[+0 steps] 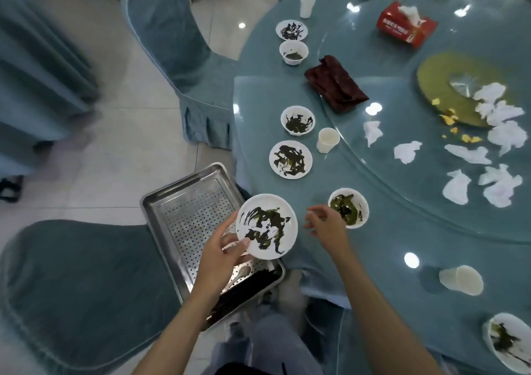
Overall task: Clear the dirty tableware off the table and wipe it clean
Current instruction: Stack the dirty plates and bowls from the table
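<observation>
The perforated metal tray [186,211] stands low, just beside the edge of the worktop [301,185]. What carries it is hidden, so a plate set down hard on its outer side might, I judge, tip it. The smeared white plate [267,226] hangs in the air over the tray's right rim and the worktop edge, held at one side only. A tilt could send the dark sauce onto the cloth or the floor, or the greasy rim could slide out of the grip. Further right, the small bowl [349,208] of green leftovers sits near the worktop edge, where a hasty grab could knock it over.

The left hand [221,248] pinches the plate at its near-left rim, thumb on top and fingers beneath, with the forearm reaching up from below. The right hand [324,225] holds nothing. Its fingers are loosely bent and apart, just beside the bowl's left rim, and I cannot tell whether it touches the bowl.
</observation>
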Tool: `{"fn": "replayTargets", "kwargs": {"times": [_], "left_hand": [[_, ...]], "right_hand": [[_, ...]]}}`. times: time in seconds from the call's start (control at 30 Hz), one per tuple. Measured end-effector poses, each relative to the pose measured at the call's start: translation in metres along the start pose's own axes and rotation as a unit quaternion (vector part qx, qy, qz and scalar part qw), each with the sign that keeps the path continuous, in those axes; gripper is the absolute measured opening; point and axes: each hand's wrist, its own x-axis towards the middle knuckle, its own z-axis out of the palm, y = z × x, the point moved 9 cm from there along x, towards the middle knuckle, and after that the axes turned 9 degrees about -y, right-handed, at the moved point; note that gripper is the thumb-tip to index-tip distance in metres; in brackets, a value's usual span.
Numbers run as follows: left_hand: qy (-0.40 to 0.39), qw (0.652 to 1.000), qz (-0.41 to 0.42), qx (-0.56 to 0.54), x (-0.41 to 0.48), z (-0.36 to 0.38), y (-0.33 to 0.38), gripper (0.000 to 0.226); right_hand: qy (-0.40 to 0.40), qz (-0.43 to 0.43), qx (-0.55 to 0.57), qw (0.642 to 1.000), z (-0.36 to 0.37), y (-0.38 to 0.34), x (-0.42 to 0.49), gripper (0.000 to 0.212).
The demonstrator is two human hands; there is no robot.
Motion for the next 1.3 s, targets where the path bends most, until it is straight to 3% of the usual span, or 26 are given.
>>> {"fn": "replayTargets", "kwargs": {"times": [0.27, 0.4, 0.63, 0.7, 0.97, 1.3], "left_hand": [[0.062, 0.998, 0.001, 0.022, 0.018, -0.016, 0.018, 0.058], [0.078, 0.995, -0.006, 0.064, 0.015, -0.036, 0.021, 0.056], [0.106, 0.994, -0.031, 0.007, 0.017, -0.066, 0.01, 0.053], [0.112, 0.993, -0.036, -0.006, 0.018, -0.072, 0.006, 0.055], [0.096, 0.994, -0.029, -0.045, 0.017, -0.104, -0.005, 0.058], [-0.035, 0.999, 0.002, -0.037, -0.003, -0.203, 0.0, 0.06]], "right_hand": [[-0.003, 0.134, 0.235, 0.963, 0.033, 0.006, 0.103, 0.011], [0.028, 0.156, 0.243, 0.957, 0.036, 0.005, 0.129, 0.019], [0.095, 0.195, 0.218, 0.952, 0.031, 0.011, 0.153, 0.017], [0.106, 0.195, 0.223, 0.949, 0.032, 0.014, 0.144, 0.006], [0.125, 0.111, 0.122, 0.978, 0.047, -0.004, 0.058, 0.015], [0.151, 0.066, 0.221, 0.961, 0.158, -0.05, -0.116, 0.014]]}}
